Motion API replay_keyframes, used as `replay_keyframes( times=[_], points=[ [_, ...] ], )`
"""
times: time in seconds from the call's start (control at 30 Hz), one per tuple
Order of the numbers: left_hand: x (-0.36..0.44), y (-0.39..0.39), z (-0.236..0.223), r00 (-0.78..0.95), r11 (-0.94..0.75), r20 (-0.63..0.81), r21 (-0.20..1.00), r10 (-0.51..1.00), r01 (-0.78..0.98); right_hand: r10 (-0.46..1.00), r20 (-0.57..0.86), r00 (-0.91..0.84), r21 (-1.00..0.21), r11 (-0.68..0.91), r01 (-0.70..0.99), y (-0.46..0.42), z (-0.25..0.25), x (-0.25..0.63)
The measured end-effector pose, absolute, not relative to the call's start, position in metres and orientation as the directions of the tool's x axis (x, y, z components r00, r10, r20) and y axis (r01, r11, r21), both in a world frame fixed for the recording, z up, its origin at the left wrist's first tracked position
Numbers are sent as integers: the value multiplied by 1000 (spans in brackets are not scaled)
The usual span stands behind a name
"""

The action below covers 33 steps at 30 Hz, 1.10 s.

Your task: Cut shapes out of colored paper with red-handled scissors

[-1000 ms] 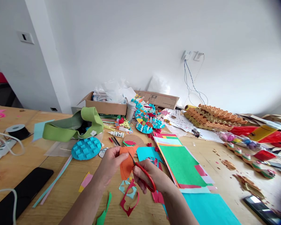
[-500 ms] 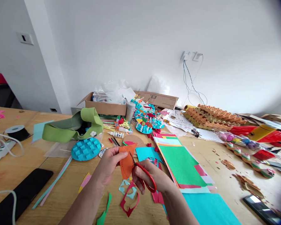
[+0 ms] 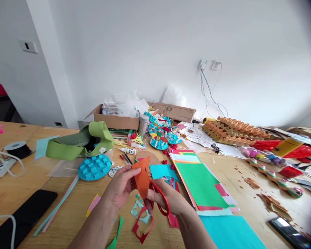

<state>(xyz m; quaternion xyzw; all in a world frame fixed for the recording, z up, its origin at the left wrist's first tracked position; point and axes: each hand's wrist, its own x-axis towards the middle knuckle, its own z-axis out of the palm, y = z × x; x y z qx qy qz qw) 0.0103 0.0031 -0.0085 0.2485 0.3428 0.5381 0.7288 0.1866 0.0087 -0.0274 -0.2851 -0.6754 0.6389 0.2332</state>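
Between my hands is a piece of orange paper (image 3: pixel 142 178), lifted above the table and slightly bent. My left hand (image 3: pixel 121 183) pinches its left side with thumb and fingers. In my right hand (image 3: pixel 163 197) are red-handled scissors (image 3: pixel 163 199), fingers through the loops; their blades are mostly hidden behind the orange paper. Below lie a red paper scrap (image 3: pixel 142 228) with a hole cut in it and a light blue scrap (image 3: pixel 140 211). A green paper strip (image 3: pixel 116 235) lies nearer me.
Coloured paper sheets (image 3: pixel 200 185) are stacked to the right, beside egg trays (image 3: pixel 230 129). On the left are a blue ridged disc (image 3: pixel 94 167), a green felt bag (image 3: pixel 79 141) and a black phone (image 3: pixel 23 218). A cardboard box (image 3: pixel 119 119) stands against the wall.
The orange paper has turned and tilted in my left hand. The scissors' blades, visible on its front before, have passed behind it, and my right hand has shifted slightly.
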Motion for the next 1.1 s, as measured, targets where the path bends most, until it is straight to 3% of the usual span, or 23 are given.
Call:
replay_keyframes(
  times=[0.17,0.33,0.63,1.1],
  points=[
    [14,3,-7,159,289,-247,697,956,-656,681,3,-733,-997,58,50,9,-26,187],
    [15,5,-9,116,285,-289,656,950,-699,688,-56,-724,-997,-3,75,9,-18,185],
    [17,3,-16,104,268,-265,716,959,-645,730,-125,-672,-988,-26,155,11,-19,183],
    [14,2,-6,-31,93,-104,966,994,-241,756,-194,-625,-969,-46,244,8,-8,183]
  ],
)
